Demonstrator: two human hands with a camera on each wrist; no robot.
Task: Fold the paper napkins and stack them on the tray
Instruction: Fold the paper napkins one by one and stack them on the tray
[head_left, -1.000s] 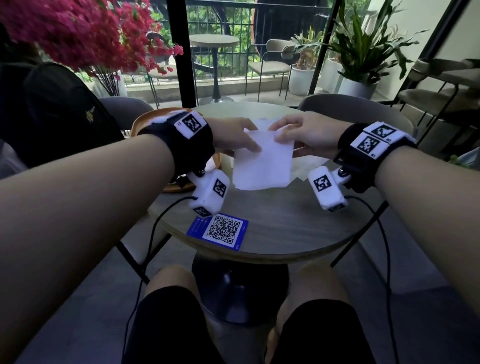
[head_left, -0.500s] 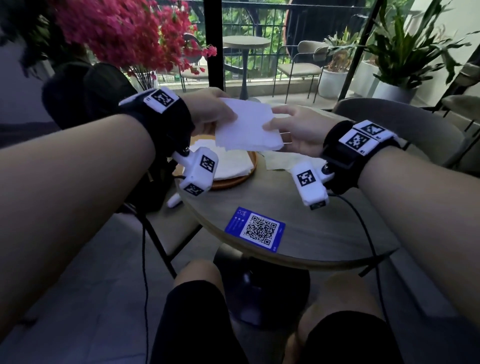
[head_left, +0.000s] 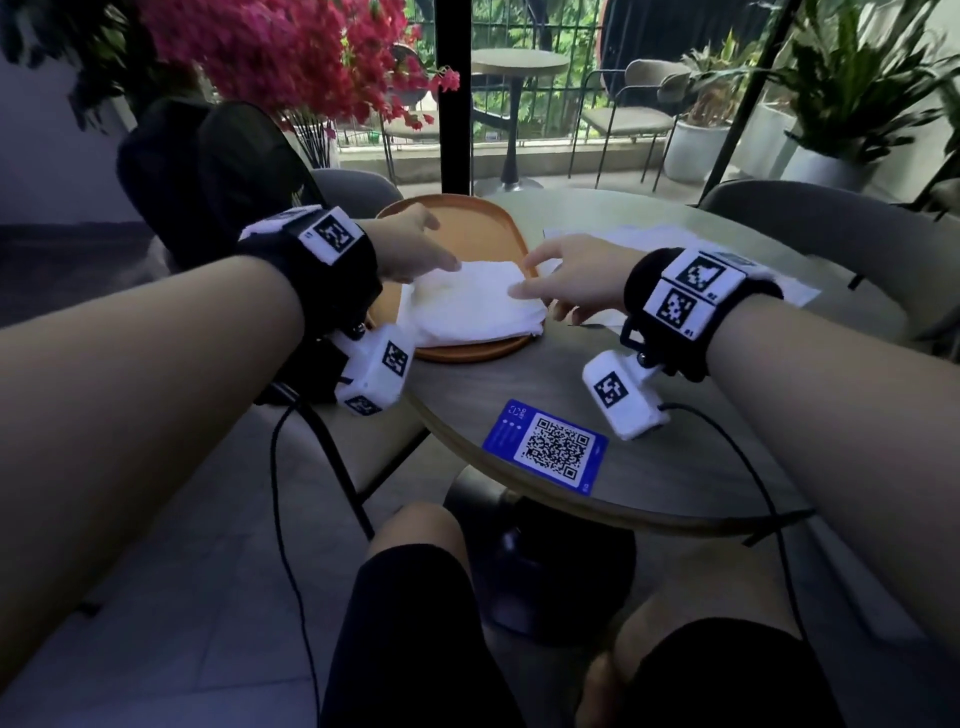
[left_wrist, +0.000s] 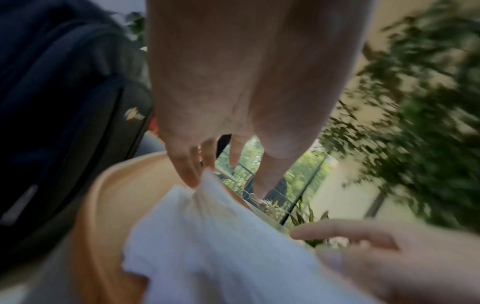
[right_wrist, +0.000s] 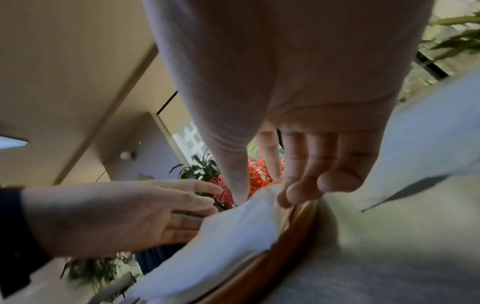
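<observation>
While the folded napkin (head_left: 470, 301) lies on the stack in the tray (head_left: 470, 223), its far left corner is touched by loose left hand (head_left: 410, 249) fingers and its right edge by loose right hand (head_left: 566, 283) fingers, nothing being gripped, and unfolded napkins (head_left: 654, 236) are found on the counter (head_left: 649, 457) nearer the right hand.

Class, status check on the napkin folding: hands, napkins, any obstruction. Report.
Left hand and right hand open, fingertips on the folded napkin stack. Stack rests on the tray. Unfolded napkins wait beyond. Nothing in the way.
</observation>
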